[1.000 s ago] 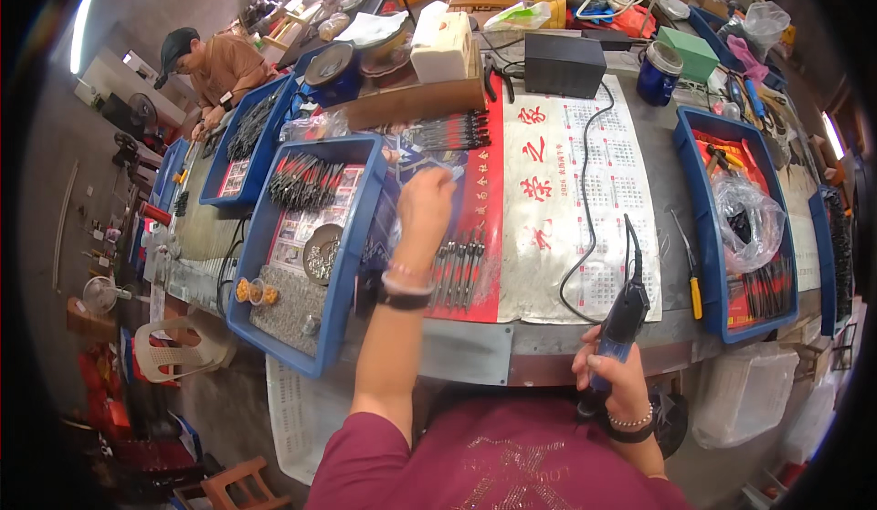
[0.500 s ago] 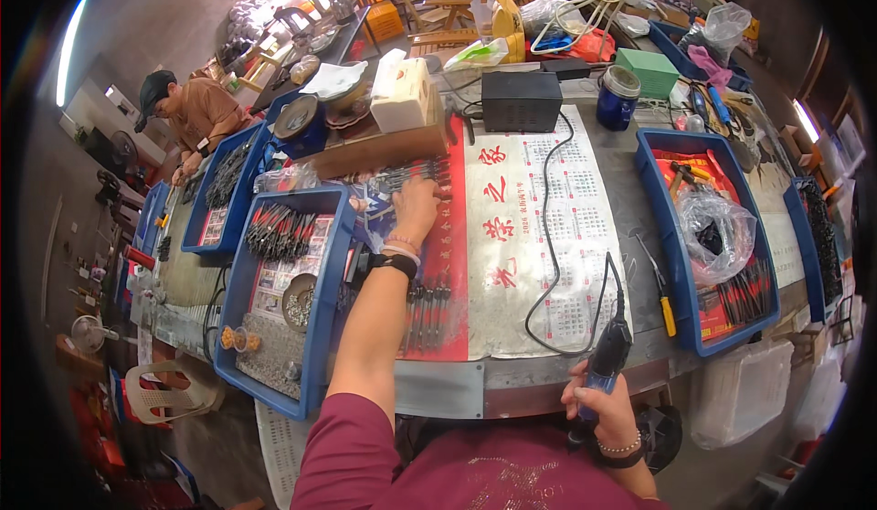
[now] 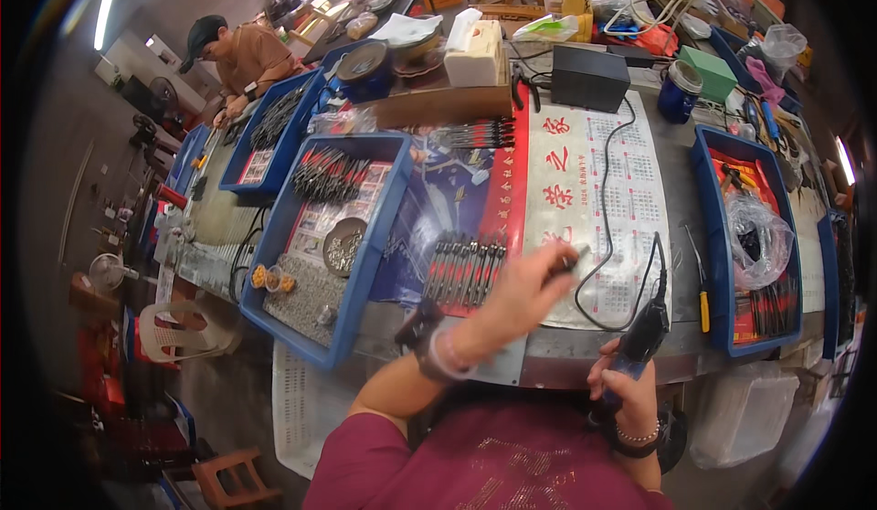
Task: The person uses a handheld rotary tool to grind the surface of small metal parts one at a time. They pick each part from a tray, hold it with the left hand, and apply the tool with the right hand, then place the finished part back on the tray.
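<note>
My left hand (image 3: 523,292), blurred by motion, is over the front part of the calendar sheet (image 3: 571,208). Its fingers close on a small dark piece (image 3: 568,265), too smeared to name. At the table's front edge my right hand (image 3: 630,389) grips a corded electric screwdriver (image 3: 642,334), dark with a blue lower part, its cord end pointing up. Left of my left hand, several slim black-and-red tools (image 3: 461,270) lie side by side in a row. More such tools (image 3: 480,133) lie in a row farther back, by the wooden box.
A blue tray (image 3: 398,181) at the left holds more tools, a bowl of small metal parts and orange pieces. The screwdriver's cord runs to a black box (image 3: 590,78). At the right are a yellow-handled screwdriver (image 3: 703,307) and another blue tray (image 3: 717,323). A person (image 3: 247,62) works far left.
My left hand has come back from the far row of tools toward me and to the right, now with a dark piece. My right hand still holds the electric screwdriver. The view has shifted.
</note>
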Motion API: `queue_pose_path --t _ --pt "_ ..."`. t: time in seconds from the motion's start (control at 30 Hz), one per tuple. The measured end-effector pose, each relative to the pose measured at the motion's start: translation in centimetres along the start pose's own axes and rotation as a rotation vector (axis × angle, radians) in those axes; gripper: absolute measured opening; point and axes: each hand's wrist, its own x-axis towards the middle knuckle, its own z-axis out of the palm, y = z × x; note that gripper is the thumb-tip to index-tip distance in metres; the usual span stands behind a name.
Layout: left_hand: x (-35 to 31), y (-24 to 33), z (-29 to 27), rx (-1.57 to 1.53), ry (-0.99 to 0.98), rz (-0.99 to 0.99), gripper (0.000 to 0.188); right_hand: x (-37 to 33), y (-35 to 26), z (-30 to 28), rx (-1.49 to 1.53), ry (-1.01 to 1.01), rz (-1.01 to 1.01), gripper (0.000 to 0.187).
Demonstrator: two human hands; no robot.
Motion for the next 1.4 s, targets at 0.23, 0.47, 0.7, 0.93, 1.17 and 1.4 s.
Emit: queue_pose_path --t 0.23,0.47,0.7,0.93,1.17,1.4 --pt "-10.2 -0.1 3.6 -0.624 -0.206 -0.601 0.034 -1.3 0.5 0.1 -0.046 -0.001 -0.018 0.045" --pt "-14.3 -3.2 5.5 -0.772 -0.205 -0.733 0.023 -1.9 1.9 0.0 -0.112 0.006 0.007 0.048" --pt "-15.9 -4.0 6.1 -0.753 -0.129 -0.776 0.027 -2.2 2.2 0.1 -0.180 0.005 0.067 0.047" --pt "-16.8 -4.7 6.5 -0.875 -0.076 -0.820 0.042 -2.2 2.4 0.1 -0.263 -0.022 0.121 0.045" --pt "-17.2 -5.9 7.8 -1.067 -0.050 -0.899 0.041 -2.5 2.9 0.2 -0.322 -0.052 0.179 0.044" --pt "-17.3 -6.6 8.1 -1.246 0.030 -0.944 0.042 -2.4 3.4 0.3 -0.355 -0.054 0.210 0.044"
